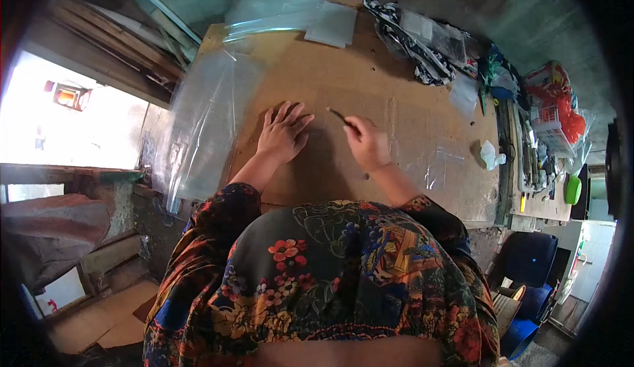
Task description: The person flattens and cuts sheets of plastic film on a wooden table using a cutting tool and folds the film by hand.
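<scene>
My left hand [285,134] lies palm down with its fingers spread, on or just over the brown board [284,70] that covers the table. Between the fingers of my right hand [368,145] is a thin dark pen-like tool [337,114], its lighter tip pointing up and left toward my left hand. I cannot make out exactly what kind of tool it is. Under and to the right of my right hand, a clear plastic sheet [422,126] lies flat on the board. Left of my left hand, larger clear plastic sheets [205,116] hang over the board's edge.
At the back are more clear plastic [274,7] and a pale flat sheet [332,25]. A black-and-white cloth [432,66] lies at the back right. A crumpled white scrap [490,155] sits near the right edge, beyond which stands a white basket [553,126] with red plastic.
</scene>
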`<action>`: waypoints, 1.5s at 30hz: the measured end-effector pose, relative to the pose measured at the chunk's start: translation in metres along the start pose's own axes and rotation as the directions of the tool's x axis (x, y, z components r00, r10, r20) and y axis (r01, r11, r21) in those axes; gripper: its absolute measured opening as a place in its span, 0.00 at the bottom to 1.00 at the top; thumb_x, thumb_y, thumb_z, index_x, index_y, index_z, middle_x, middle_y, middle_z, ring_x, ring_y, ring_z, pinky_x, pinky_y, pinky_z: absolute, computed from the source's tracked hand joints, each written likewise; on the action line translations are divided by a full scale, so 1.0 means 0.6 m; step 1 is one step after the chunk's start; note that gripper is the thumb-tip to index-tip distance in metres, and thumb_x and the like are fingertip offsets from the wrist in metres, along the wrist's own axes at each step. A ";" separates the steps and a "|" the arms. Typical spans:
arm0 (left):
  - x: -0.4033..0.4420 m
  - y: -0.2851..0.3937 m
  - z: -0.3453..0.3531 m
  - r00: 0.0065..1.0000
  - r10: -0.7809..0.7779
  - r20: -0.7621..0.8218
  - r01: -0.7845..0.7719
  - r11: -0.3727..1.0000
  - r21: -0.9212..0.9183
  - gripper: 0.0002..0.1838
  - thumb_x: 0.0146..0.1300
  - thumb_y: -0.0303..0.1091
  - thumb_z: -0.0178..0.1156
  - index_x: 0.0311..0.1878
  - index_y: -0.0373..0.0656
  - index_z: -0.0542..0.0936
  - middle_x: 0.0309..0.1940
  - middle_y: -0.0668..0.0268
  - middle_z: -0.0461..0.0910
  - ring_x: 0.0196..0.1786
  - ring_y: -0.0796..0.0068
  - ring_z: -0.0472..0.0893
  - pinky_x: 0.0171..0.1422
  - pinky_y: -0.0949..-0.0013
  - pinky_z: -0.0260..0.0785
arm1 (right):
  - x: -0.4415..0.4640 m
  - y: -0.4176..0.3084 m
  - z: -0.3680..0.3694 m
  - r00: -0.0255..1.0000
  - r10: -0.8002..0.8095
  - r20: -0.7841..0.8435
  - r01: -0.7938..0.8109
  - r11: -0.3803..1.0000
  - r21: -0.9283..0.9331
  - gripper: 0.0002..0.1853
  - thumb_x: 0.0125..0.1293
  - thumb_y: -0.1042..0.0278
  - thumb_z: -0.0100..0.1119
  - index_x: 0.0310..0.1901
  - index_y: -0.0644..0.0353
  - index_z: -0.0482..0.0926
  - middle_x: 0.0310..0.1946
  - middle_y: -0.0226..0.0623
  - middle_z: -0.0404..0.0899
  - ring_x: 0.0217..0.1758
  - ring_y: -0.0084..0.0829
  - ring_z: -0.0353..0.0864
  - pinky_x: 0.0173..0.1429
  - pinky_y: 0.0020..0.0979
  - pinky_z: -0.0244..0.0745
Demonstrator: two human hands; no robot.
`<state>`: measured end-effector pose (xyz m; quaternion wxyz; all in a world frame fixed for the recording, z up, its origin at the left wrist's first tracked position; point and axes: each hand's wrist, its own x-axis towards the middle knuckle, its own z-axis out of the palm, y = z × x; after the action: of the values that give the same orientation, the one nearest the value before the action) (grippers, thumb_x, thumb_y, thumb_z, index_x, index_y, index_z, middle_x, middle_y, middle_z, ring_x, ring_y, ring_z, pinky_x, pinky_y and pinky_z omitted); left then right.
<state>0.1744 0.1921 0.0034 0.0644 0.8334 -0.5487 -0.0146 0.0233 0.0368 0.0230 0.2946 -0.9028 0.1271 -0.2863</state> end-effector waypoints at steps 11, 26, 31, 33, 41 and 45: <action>0.003 0.000 0.010 0.999 0.008 0.042 -0.009 1.000 0.018 0.24 0.62 0.47 0.46 0.62 0.62 0.63 0.67 0.68 0.52 0.70 0.62 0.48 0.69 0.48 0.40 | -0.250 0.057 -0.206 0.546 0.734 -0.404 -0.367 0.644 0.672 0.12 0.57 0.78 0.56 0.44 0.64 0.74 0.30 0.32 0.75 0.29 0.19 0.72 0.32 0.20 0.68; -0.020 0.051 0.000 0.973 0.150 -0.175 -0.103 0.963 0.249 0.31 0.54 0.46 0.54 0.62 0.52 0.63 0.67 0.55 0.51 0.70 0.54 0.47 0.65 0.38 0.35 | -0.455 0.152 -0.478 -0.022 0.825 -0.564 -0.064 0.562 0.824 0.12 0.58 0.77 0.51 0.45 0.61 0.69 0.33 0.34 0.73 0.30 0.23 0.72 0.35 0.23 0.71; -0.031 0.173 0.040 0.948 0.263 -0.178 -0.248 0.963 0.104 0.35 0.52 0.46 0.54 0.64 0.49 0.59 0.68 0.55 0.48 0.70 0.53 0.46 0.65 0.37 0.34 | -0.501 0.237 -0.542 -0.002 0.835 -0.550 -0.324 0.520 0.790 0.17 0.57 0.81 0.45 0.50 0.63 0.70 0.30 0.35 0.73 0.25 0.21 0.70 0.29 0.21 0.67; -0.025 0.247 0.047 0.959 0.265 -0.098 -0.262 0.964 0.046 0.35 0.52 0.46 0.53 0.64 0.48 0.59 0.68 0.54 0.48 0.70 0.53 0.46 0.65 0.37 0.34 | -0.528 0.308 -0.558 0.108 0.842 -0.528 -0.426 0.519 0.741 0.13 0.58 0.78 0.48 0.46 0.63 0.74 0.26 0.32 0.73 0.24 0.21 0.71 0.29 0.20 0.68; -0.006 0.349 0.061 0.992 0.066 0.104 -0.074 0.994 0.080 0.38 0.51 0.45 0.56 0.66 0.46 0.55 0.67 0.54 0.47 0.69 0.53 0.46 0.65 0.39 0.34 | -0.478 0.439 -0.600 0.510 0.711 -0.485 -0.860 0.431 -0.273 0.06 0.57 0.68 0.51 0.33 0.56 0.78 0.29 0.42 0.78 0.37 0.45 0.77 0.41 0.39 0.69; -0.015 0.339 0.065 0.999 0.006 0.044 -0.009 0.998 0.056 0.38 0.51 0.44 0.57 0.65 0.46 0.55 0.67 0.53 0.48 0.69 0.52 0.47 0.66 0.41 0.37 | -0.455 0.466 -0.590 0.622 0.675 -0.397 -0.772 0.442 -0.457 0.07 0.57 0.68 0.50 0.30 0.53 0.79 0.31 0.40 0.77 0.40 0.43 0.75 0.46 0.41 0.65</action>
<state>-0.0186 0.1172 -0.0108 0.0289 0.8323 -0.5533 -0.0172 -0.4227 -0.2394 -0.0321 0.0820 -0.7780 0.6054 -0.1470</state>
